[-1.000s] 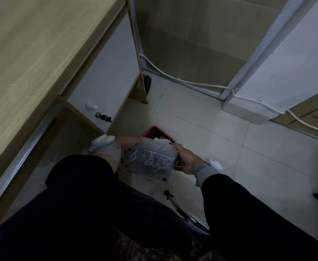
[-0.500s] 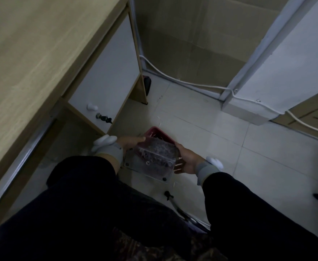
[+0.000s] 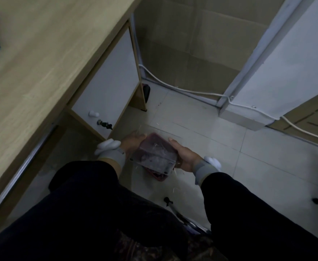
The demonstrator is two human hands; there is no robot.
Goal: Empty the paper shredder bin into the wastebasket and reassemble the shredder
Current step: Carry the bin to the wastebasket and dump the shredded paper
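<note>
Our left hand [image 3: 133,141] and right hand [image 3: 185,156] grasp opposite sides of the clear bin [image 3: 155,154], upturned directly over the red wastebasket [image 3: 159,177] on the floor [image 3: 220,147] beside the desk [image 3: 41,63]. It seems light, rigid, slick plastic; gripping the side walls suits it.

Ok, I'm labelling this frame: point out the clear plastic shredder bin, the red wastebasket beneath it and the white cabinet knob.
Clear plastic shredder bin [image 3: 155,154]: head view, on its upturned transparent base.
Red wastebasket [image 3: 159,178]: head view, on its near rim below the bin.
White cabinet knob [image 3: 93,114]: head view, on the knob's rounded body.
</note>
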